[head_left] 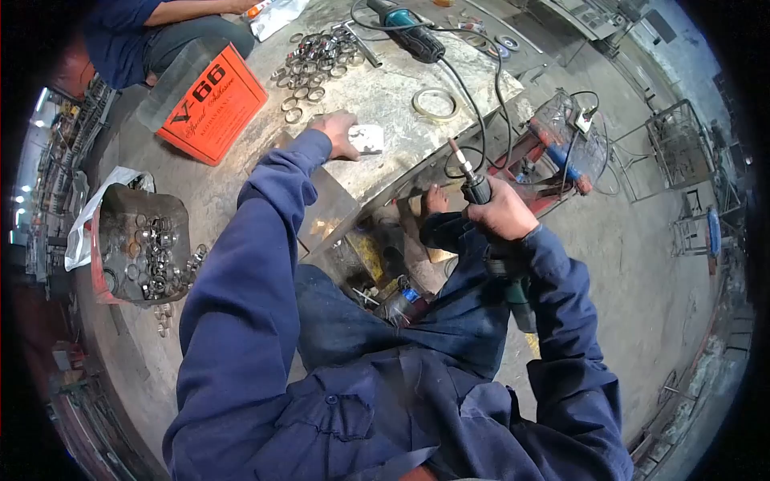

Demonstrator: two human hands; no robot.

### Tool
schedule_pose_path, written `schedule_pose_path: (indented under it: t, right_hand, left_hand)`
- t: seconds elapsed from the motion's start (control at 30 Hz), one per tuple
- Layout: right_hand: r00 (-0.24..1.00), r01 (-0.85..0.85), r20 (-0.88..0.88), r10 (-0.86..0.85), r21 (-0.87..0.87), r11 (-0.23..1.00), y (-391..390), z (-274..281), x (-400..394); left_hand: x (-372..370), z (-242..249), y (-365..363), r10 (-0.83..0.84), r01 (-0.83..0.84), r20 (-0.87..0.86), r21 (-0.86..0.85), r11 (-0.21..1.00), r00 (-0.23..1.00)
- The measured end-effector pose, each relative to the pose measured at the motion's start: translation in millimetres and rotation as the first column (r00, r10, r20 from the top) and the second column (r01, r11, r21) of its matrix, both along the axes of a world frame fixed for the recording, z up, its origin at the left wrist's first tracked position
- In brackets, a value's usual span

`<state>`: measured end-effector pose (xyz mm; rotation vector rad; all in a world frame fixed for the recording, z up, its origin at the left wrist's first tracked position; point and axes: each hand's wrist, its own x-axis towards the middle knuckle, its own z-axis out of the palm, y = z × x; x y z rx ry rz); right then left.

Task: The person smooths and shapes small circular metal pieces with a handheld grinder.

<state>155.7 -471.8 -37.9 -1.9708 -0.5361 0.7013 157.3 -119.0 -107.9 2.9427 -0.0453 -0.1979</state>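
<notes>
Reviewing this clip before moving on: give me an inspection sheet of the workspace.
Surface: grey, scuffed slab.
Job's things: die grinder; shiny metal piece.
Clutter: loose metal rings, orange box, tape roll, bin of rings.
Grippers: left hand rests on the metal piece; right hand grips the die grinder.
Cables: black cord from second grinder.
Surroundings: seated person; wire racks.

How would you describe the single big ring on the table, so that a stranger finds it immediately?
Start from the grey stone worktable and the teal power tool lying at its far end. Just below that tool's black cable lies one wide, flat, pale metal ring, alone. The pile of small shiny rings to its left is much smaller and crowded together.
</notes>
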Motion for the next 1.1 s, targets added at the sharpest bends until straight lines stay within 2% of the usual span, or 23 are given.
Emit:
schedule_pose_path:
  t: [0.03,0.1,0.13,0.17,0.27,0.6,0.73,0.77,0.8,0.83,0.87,0.9,0.93,0.97,1.0,1.03,1.07,1.1]
  right_hand:
    - [1.000,-0.006,-0.010,0.006,0.004,1.000,3,-2,-1]
    - [0.983,0.031,0.184,0.001,-0.173,0.984,7,-10,-5]
    - [0.981,0.030,0.192,0.008,-0.194,0.981,8,-17,-3]
    - [0.983,0.036,0.184,-0.001,-0.188,0.982,9,-24,-2]
    - [0.954,0.064,0.301,0.005,-0.218,0.974,13,-44,1]
    - [0.980,0.035,0.198,0.019,-0.263,0.964,17,-42,3]
    - [0.979,-0.021,0.189,0.074,-0.269,0.963,17,-64,5]
    - [0.987,0.030,0.162,0.003,-0.205,0.978,14,-84,9]
    - [0.991,0.067,0.126,-0.049,-0.140,0.988,15,-96,11]
    - [0.990,0.036,0.143,-0.007,-0.207,0.978,17,-79,5]
    - [0.910,0.030,0.401,0.105,-0.316,0.948,18,-54,-3]
    - [0.956,0.014,0.282,0.077,-0.308,0.951,29,-24,-14]
    - [0.970,-0.071,0.219,0.104,-0.155,0.985,18,-52,-2]
    - [0.950,-0.086,0.285,0.124,-0.142,0.986,12,-67,5]
    - [0.952,-0.110,0.269,0.143,-0.133,0.985,12,-71,5]
    - [0.955,-0.104,0.265,0.134,-0.123,0.987,14,-66,5]
    - [0.950,-0.139,0.264,0.165,-0.118,0.983,17,-65,4]
    - [0.941,-0.130,0.291,0.174,-0.162,0.978,16,-62,1]
  left_hand:
    - [-2,6,-8,0.006,-0.006,-0.010,0.004,1.000,1.000]
    - [-8,17,-33,0.088,-0.075,0.099,-0.131,0.989,0.991]
    - [-13,24,-45,0.061,-0.038,0.169,-0.137,0.990,0.984]
    - [-15,33,-57,0.052,-0.031,0.161,-0.131,0.991,0.986]
    - [-15,40,-77,-0.017,0.025,0.160,-0.042,0.999,0.987]
    - [-13,58,-99,-0.080,0.090,0.137,-0.066,0.994,0.987]
    - [3,21,-76,0.030,-0.027,0.115,-0.032,0.999,0.993]
    - [5,11,-61,0.102,-0.100,0.111,-0.020,0.995,0.989]
    - [3,13,-56,0.134,-0.132,0.066,-0.035,0.991,0.989]
    - [5,2,-40,0.079,-0.090,-0.060,-0.221,0.971,0.995]
    - [7,-22,-27,0.094,-0.093,-0.012,-0.302,0.949,0.996]
    - [2,-31,-27,0.207,-0.197,0.029,-0.198,0.960,0.978]
    - [-13,-20,-34,0.297,-0.278,0.096,-0.178,0.944,0.950]
    - [-33,6,-47,0.371,-0.341,0.160,-0.185,0.922,0.915]
    - [-38,-9,-48,0.459,-0.397,0.252,-0.261,0.880,0.852]
    - [-71,24,-61,0.541,-0.436,0.285,-0.358,0.826,0.791]
    - [-98,37,-61,0.508,-0.342,0.351,-0.437,0.832,0.787]
    - [-126,37,-62,0.531,-0.312,0.446,-0.475,0.822,0.720]
